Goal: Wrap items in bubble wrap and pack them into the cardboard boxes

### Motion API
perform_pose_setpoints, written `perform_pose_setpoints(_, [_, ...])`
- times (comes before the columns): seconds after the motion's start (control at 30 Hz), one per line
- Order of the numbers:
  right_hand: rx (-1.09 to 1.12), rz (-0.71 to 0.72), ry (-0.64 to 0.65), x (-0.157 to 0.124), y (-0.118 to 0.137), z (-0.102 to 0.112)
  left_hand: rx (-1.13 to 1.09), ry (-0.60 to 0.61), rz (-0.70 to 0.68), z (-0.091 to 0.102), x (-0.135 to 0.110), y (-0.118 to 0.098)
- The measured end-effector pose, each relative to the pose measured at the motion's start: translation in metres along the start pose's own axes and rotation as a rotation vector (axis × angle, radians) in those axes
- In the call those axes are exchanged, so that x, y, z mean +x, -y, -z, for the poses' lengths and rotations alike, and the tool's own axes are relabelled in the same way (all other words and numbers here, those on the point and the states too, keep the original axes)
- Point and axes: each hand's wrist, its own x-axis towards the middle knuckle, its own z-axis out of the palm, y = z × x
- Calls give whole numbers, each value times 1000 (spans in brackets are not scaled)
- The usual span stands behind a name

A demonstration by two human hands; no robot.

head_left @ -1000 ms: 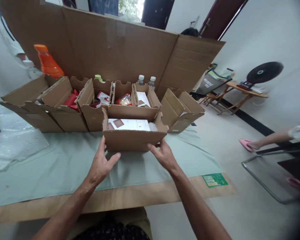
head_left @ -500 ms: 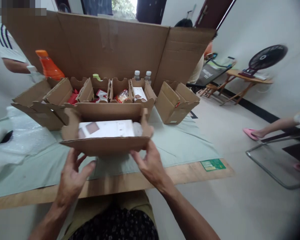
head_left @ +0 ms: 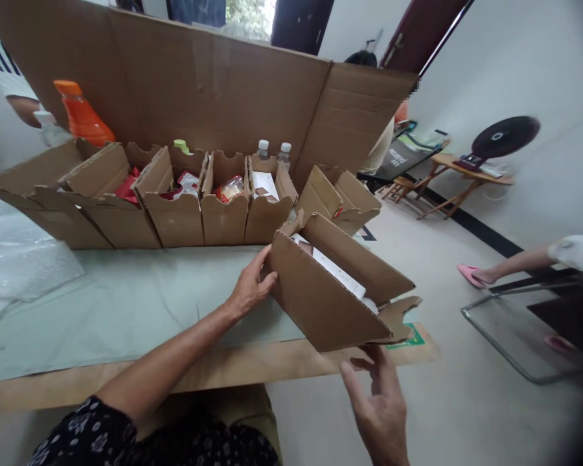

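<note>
A small open cardboard box (head_left: 315, 301) hangs tilted above the table's front right edge, its right end lower. A flat white package (head_left: 330, 268) lies inside it. My left hand (head_left: 250, 288) is closed on the box's left end, thumb on the top rim. Just under the box's lower right corner is my right hand (head_left: 376, 401), fingers apart and fingertips at the cardboard, gripping nothing.
A row of open cardboard boxes (head_left: 175, 210) with snacks stands on the green-covered table (head_left: 126, 304), backed by a tall cardboard sheet (head_left: 214, 77). An orange bottle (head_left: 80, 116) and two water bottles (head_left: 272, 150) stand behind. Another person's leg (head_left: 510, 266) is at right.
The box has swung from in front of me to the right and tilted. My left hand now grips its left end. My right hand has dropped beneath its right corner.
</note>
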Motion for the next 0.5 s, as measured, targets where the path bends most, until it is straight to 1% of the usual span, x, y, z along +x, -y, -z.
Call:
perform_pose_setpoints(0.03, [49,-27,2,9,-11,5,7,-30,21,-5,-4,2])
perform_pose_setpoints(0.07, [102,-57,6,20,-23,8,11,-61,48,-10,-13,4])
perform_pose_setpoints(0.13, [195,-100,41,47,-43,11,0,-86,101,-23,-41,5])
perform_pose_setpoints(0.2, [266,-118,121,74,-60,9,-25,-32,123,-38,-70,2])
perform_pose_setpoints(0.27, [334,-135,229,94,-71,3,-30,38,121,-54,-86,-3])
perform_pose_setpoints(0.33, [388,-154,291,107,-76,-5,-5,89,105,-68,-85,-8])
perform_pose_setpoints(0.4, [398,-158,285,113,-75,-11,28,138,70,-78,-72,-9])
perform_pose_setpoints(0.5, [413,-132,287,114,-68,-19,49,225,5,-86,-50,-5])
